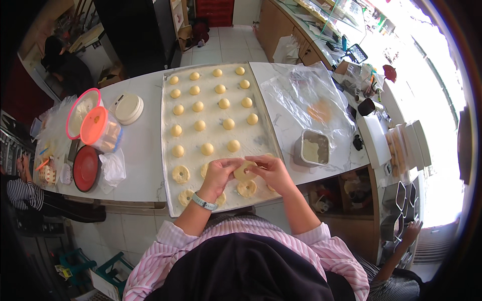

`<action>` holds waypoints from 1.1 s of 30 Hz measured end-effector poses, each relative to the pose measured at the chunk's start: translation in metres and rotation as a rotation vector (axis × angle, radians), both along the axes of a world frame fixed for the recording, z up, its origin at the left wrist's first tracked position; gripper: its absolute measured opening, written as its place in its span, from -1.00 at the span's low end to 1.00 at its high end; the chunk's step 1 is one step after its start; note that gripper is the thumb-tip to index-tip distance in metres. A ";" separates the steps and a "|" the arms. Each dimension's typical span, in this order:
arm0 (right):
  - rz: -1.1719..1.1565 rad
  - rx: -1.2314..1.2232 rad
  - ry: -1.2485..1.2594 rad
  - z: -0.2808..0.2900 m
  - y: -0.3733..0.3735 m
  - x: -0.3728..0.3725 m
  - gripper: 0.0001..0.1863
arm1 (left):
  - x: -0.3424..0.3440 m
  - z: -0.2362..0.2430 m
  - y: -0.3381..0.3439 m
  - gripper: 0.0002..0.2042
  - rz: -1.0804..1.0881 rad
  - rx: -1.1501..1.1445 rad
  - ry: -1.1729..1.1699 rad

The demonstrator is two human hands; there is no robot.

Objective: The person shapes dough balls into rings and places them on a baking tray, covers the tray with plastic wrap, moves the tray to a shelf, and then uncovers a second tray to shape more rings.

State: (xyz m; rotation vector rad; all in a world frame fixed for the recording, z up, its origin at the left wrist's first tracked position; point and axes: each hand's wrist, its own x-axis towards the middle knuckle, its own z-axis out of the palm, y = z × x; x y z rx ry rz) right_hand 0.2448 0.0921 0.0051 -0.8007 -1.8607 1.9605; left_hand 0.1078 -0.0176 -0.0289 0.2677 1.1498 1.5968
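Pinched between the fingers of both my hands is a flattened piece of dough, held just above a large floured tray. My left hand, with a pale watch on its wrist, grips the dough's left side. My right hand has its fingers on the right side and at a small hole near the middle. Round dough balls stand in rows on the far part of the tray. Nearest me lie ring-shaped dough pieces, one of them right below my hands. My forearms partly hide others.
Right of the tray are a square metal tin with pale flour and a clear plastic sheet. On the left stand an orange-lidded tub, a red round tray and white lids. A co-worker's hand is by metal tins at lower right.
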 end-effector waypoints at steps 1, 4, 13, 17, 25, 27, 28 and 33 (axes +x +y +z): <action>-0.028 -0.021 0.003 -0.004 0.003 0.002 -0.73 | -0.001 -0.001 0.000 -0.77 -0.002 -0.008 -0.015; -0.021 0.020 -0.002 -0.008 0.005 0.003 -0.73 | 0.001 0.001 0.003 -0.76 -0.048 -0.009 -0.043; 0.000 0.131 -0.039 -0.011 0.002 0.005 -0.70 | 0.004 0.003 0.005 -0.76 -0.105 -0.009 -0.059; 0.013 0.110 0.009 -0.011 0.002 0.008 -0.69 | 0.006 0.001 0.004 -0.75 -0.050 -0.024 -0.049; 0.039 0.072 0.018 -0.013 0.001 0.006 -0.64 | 0.007 -0.003 0.006 -0.74 -0.078 -0.020 -0.089; 0.032 -0.154 0.036 -0.020 0.003 0.006 -0.62 | 0.009 0.002 0.006 -0.74 -0.060 -0.004 -0.107; 0.056 -0.267 0.008 -0.024 0.005 0.004 -0.61 | 0.010 0.000 0.006 -0.72 -0.021 0.019 -0.103; -0.108 -0.397 -0.073 -0.055 0.044 -0.008 -0.64 | 0.006 0.004 0.001 -0.65 0.276 0.127 0.032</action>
